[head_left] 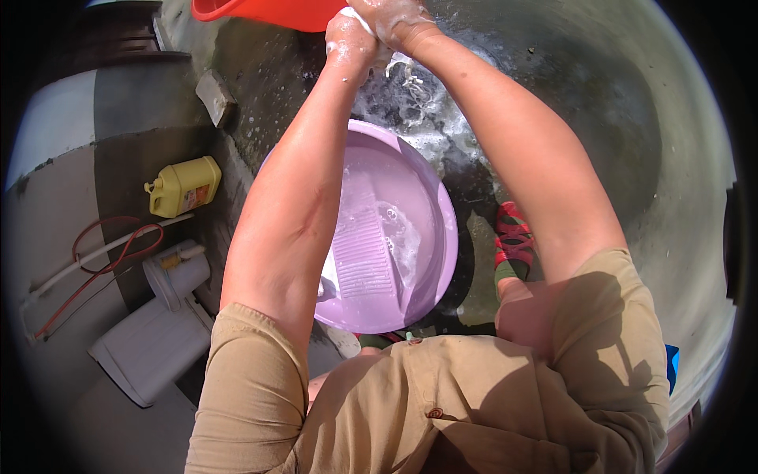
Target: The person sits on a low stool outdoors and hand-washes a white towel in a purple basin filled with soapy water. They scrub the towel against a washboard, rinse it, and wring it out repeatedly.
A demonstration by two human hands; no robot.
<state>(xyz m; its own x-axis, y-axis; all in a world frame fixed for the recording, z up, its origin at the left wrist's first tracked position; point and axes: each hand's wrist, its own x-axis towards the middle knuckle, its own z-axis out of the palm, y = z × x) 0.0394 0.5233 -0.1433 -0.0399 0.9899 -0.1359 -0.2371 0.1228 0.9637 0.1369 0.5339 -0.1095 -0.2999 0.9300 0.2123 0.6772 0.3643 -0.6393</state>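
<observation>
Both my hands are together at the top edge of the head view, wet and soapy. My left hand [352, 38] and my right hand [397, 22] are closed around something mostly hidden; a wet whitish strip, perhaps cloth or cord [407, 74], hangs below them. Suds and water lie on the wet ground beneath it. Nearer me stands a purple plastic washbasin [447, 237] with a ribbed washboard [361, 255] and soapy water inside. Something white is partly hidden by my left forearm in the basin. The rim of a red plastic tub [266, 13] is just left of my hands.
To the left are a yellow plastic jug [186, 186], a red hose [127, 258] by a white pipe, a white bucket [174, 278] and a white lidded container [154, 346]. A stone block [216, 98] lies by the wall. My red sandal [513, 231] is right of the basin.
</observation>
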